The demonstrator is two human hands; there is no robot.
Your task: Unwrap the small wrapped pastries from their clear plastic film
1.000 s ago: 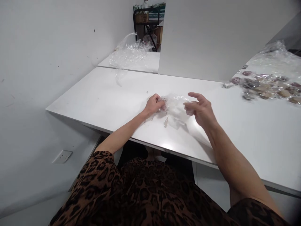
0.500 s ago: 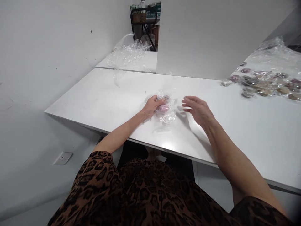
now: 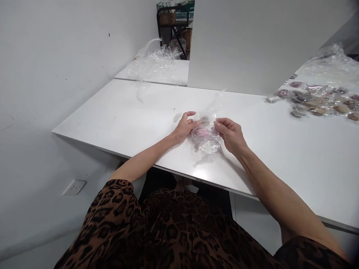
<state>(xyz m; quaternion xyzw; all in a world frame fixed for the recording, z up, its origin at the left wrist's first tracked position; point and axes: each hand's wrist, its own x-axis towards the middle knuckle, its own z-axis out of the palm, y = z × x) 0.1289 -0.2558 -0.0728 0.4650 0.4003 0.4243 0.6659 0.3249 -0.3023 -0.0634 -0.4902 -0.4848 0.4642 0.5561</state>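
A clear, crinkled plastic wrapper [image 3: 211, 146] lies between my hands near the front of the table. Inside or under it show a pink lump [image 3: 202, 133] and a greyish one [image 3: 205, 120]; their kind is not clear. My left hand [image 3: 185, 127] grips the wrapper's left side, its thumb over the plastic and its index finger raised. On the opposite side, my right hand [image 3: 230, 135] pinches the wrapper's edge between thumb and fingers. A loose end of film [image 3: 219, 99] stands up behind the lumps.
The white table [image 3: 112, 119] meets a wall on the left and an upright white panel [image 3: 238, 45] behind. Loose clear film [image 3: 154, 63] lies at the back left. Several wrapped pink, brown and grey lumps [image 3: 319, 101] are spread at the right. A black rack [image 3: 172, 26] stands beyond.
My right hand has come left and closed on the wrapper's edge. The wrapper has shifted slightly right and spread wider, and my left index finger has lifted.
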